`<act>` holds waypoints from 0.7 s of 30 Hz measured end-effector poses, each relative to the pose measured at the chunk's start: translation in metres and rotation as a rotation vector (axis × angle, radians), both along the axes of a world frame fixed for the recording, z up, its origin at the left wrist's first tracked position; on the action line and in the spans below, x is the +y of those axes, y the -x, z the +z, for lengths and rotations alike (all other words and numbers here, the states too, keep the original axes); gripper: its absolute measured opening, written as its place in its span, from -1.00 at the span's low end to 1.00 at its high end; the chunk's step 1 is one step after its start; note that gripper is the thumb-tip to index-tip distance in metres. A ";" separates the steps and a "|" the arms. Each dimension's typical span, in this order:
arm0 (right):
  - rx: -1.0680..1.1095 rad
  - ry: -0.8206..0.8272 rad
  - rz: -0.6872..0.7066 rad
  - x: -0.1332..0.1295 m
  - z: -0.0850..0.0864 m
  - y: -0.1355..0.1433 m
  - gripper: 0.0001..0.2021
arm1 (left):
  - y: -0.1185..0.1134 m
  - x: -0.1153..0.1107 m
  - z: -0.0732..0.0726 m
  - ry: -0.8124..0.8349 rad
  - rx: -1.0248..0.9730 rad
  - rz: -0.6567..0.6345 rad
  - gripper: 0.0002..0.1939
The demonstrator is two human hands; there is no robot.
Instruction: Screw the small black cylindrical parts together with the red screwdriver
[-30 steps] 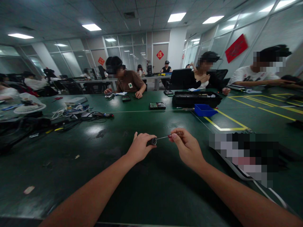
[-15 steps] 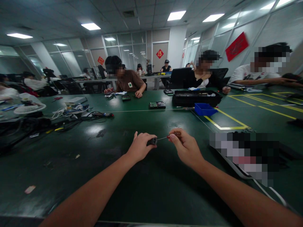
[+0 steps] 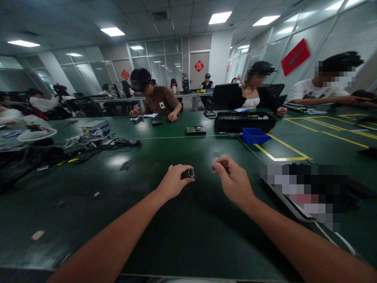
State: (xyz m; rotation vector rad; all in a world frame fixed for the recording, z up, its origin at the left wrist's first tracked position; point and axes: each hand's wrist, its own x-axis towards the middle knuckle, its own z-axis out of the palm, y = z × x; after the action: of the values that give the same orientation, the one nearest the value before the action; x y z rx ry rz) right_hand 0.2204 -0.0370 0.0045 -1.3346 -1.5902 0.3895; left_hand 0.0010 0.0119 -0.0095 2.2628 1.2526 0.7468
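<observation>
Screwdriver [image 3: 212, 169] and dark cylinder [image 3: 186, 174] have parted slightly since the earlier frame; I see the right hand [image 3: 234, 181] pinching the screwdriver's reddish handle and the left hand [image 3: 173, 181] gripping the cylinder, its open end too small for me to read inside. Both are held over a glossy green table [image 3: 188, 239] marked with yellow tape [image 3: 291, 159], in a glass-partitioned room where people [image 3: 165, 100] sit under ceiling lights [image 3: 220, 17].

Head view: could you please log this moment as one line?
left hand: holds cylinder; right hand: holds screwdriver; screwdriver tip: apart from cylinder
</observation>
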 end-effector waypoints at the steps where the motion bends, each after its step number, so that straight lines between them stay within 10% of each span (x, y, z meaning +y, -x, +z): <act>1: 0.007 -0.004 -0.002 0.000 0.000 0.000 -0.78 | 0.000 0.001 0.001 0.003 -0.057 0.014 -0.69; 10: 0.054 -0.027 0.026 0.000 0.001 0.000 -0.77 | 0.008 0.021 0.017 0.354 -0.619 0.127 -0.72; 21: 0.026 -0.023 0.060 -0.002 0.001 0.001 -0.76 | -0.006 0.039 0.012 -0.037 0.321 -0.099 -0.69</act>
State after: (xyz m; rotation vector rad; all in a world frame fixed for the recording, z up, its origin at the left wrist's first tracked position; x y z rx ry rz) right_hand 0.2192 -0.0388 0.0057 -1.2619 -1.6111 0.4224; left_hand 0.0069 0.0508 0.0029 2.5269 1.2598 0.3836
